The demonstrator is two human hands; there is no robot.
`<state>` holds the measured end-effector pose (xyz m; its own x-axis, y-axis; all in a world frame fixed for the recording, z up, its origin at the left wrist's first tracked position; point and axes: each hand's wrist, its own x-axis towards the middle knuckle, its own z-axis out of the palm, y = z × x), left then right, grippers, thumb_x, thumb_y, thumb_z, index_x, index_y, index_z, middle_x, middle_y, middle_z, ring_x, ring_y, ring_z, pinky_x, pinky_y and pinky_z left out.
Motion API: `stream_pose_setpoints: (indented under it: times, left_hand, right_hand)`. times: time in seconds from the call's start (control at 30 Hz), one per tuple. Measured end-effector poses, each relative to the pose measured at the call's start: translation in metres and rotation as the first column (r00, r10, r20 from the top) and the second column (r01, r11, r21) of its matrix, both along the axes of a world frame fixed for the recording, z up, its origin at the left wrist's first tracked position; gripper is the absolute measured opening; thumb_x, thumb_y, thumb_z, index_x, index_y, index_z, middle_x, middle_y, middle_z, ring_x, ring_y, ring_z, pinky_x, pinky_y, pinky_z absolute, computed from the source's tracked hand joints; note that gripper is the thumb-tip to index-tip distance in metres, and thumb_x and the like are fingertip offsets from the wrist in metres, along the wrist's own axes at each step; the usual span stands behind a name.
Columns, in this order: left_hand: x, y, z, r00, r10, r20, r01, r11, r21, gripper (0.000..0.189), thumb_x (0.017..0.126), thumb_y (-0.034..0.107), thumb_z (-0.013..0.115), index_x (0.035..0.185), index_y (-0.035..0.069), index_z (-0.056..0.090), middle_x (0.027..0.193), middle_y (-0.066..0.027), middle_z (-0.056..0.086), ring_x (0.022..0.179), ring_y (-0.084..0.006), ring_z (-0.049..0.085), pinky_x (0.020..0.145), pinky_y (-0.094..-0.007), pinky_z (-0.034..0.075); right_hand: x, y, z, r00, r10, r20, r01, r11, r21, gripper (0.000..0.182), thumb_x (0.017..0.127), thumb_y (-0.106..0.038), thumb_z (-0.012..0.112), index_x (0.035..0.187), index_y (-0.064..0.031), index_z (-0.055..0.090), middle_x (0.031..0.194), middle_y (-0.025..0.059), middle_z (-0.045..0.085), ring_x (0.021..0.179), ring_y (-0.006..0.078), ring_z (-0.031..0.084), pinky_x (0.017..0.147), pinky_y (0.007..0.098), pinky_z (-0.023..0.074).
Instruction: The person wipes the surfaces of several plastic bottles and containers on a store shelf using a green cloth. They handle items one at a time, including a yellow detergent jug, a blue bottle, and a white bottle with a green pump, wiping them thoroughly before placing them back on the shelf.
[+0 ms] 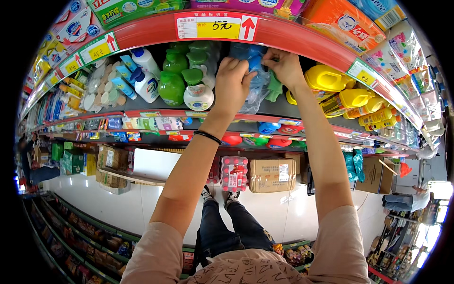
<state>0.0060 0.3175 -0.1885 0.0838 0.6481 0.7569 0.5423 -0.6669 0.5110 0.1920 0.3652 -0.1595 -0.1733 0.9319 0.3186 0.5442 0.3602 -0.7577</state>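
On the grey shelf board (pixel 138 105), my left hand (pixel 231 83) has its fingers curled at the left side of a crinkled clear-and-blue plastic bag (pixel 258 85). From the right, my right hand (pixel 285 69) pinches the bag's upper part near a bright blue piece (pixel 254 62). A crumpled green item (pixel 274 87), perhaps cloth or film, hangs just below my right hand. White pump bottles (pixel 198 97) and green pump bottles (pixel 171 88) stand left of my left hand. Yellow jugs (pixel 328 78) lie to the right. The shelf above hides the bag's far end.
A red shelf edge (pixel 149 32) with price tags curves just above my hands. Lower down are more stocked shelves, a carton (pixel 272 175), shrink-wrapped bottles (pixel 234 174) by my feet and a white panel (pixel 156 164). Another person (pixel 408 201) stands far right, and one (pixel 26 163) far left.
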Motion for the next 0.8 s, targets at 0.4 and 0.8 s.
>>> stream_pose_setpoints:
  times: [0.4,0.8]
  left_hand:
    - [-0.008,0.001,-0.012,1.000,-0.015,-0.012,0.015,0.999,0.039,0.021,0.081,0.009,0.077,0.080,0.003,0.057,0.078,-0.0088,0.063,0.092,-0.0311,0.062,0.076,-0.0432,0.048]
    - [-0.029,-0.006,-0.013,0.997,-0.072,-0.006,0.071,0.993,-0.096,0.018,0.083,0.007,0.076,0.081,0.004,0.058,0.091,-0.0077,0.070,0.094,-0.0300,0.064,0.084,-0.0425,0.049]
  right_hand:
    - [-0.003,0.009,-0.030,0.920,-0.067,-0.387,0.024,0.993,-0.115,0.013,0.086,-0.005,0.078,0.088,0.0012,0.067,0.083,0.0044,0.071,0.074,0.0106,0.062,0.071,0.0256,0.0511]
    - [-0.016,0.010,-0.052,0.529,-0.237,-0.815,-0.006,0.959,-0.283,0.012,0.087,0.000,0.077,0.089,-0.0006,0.066,0.078,0.0064,0.068,0.068,0.0124,0.061,0.064,0.0247,0.0503]
